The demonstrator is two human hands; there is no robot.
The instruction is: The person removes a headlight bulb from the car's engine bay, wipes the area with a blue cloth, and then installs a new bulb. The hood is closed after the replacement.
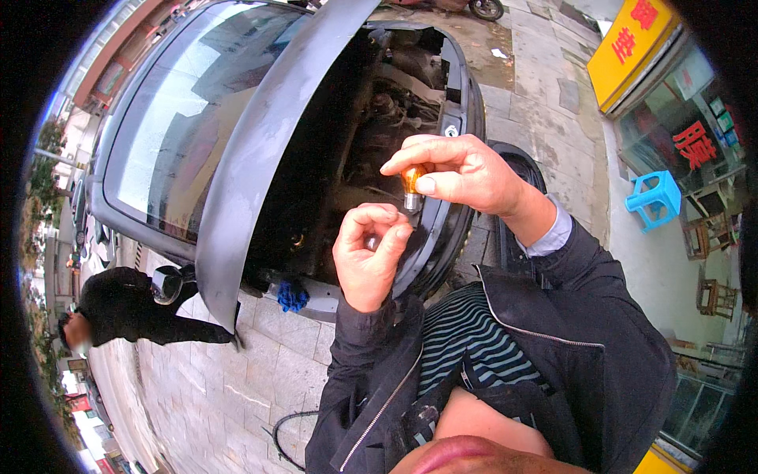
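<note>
Between the thumb and fingers of my right hand (468, 172) is an amber bulb (411, 181), its metal base pointing down. Just below it, my left hand (370, 255) curls around a small rounded glassy thing (372, 242), mostly hidden by the fingers. The two hands are close together but apart. Behind them lies the open engine bay (388, 106) of a dark car, with its grey hood (266, 130) raised. A blue bunched cloth or glove (293, 296) rests on the bay's near edge.
A person in black (124, 305) bends beside the car's side mirror (167, 284). A black hose (284, 432) lies on the paving. Behind my right arm is a black plastic part (521, 163). A blue plastic stool (654, 198) stands by a shopfront at right.
</note>
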